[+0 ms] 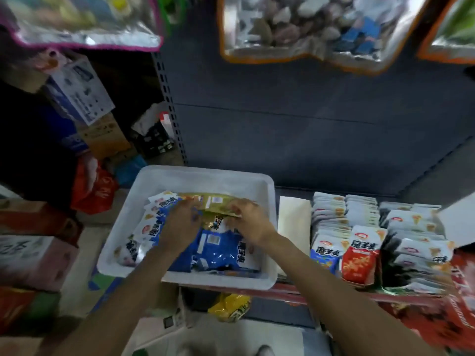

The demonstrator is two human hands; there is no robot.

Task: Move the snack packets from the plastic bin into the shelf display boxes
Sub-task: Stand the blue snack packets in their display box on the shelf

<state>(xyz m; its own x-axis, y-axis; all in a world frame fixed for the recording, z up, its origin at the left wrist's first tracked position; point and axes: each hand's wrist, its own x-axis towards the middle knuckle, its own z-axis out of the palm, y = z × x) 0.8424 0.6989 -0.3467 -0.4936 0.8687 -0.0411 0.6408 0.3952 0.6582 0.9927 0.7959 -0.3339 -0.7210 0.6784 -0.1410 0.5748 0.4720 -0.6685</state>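
Dark grey metal shelf back panel [308,119] fills upper centre of frame; clear hanging toy bags with coloured trim [295,29] along the top edge. White rectangular plastic bin [205,173] sits centre frame, overhanging the red shelf lip [295,291]. Rows of white-topped packets standing in shelf display boxes [372,232] fill right of centre, just beside the bin with a pale cream divider card [294,222] between. Stacked cardboard cartons [33,253] at left edge; yellow packet [230,307] below the bin on a lower level.

Inside bin: loose blue-and-white snack packets [218,250] lying flat, and an olive-gold snack packet [218,204] toward the far wall, long axis running left-right across the frame.

Left hand [182,219] and right hand [248,222] are both down in the bin, fingers curled at the olive-gold packet's near edge, one hand at each end. Blur hides the fingertips; both read as pinching it, judged not certain.

Key relation: display boxes lie to the right of the bin, so the right hand is nearer. Next move likely a lift and carry rightward over the bin's right wall.
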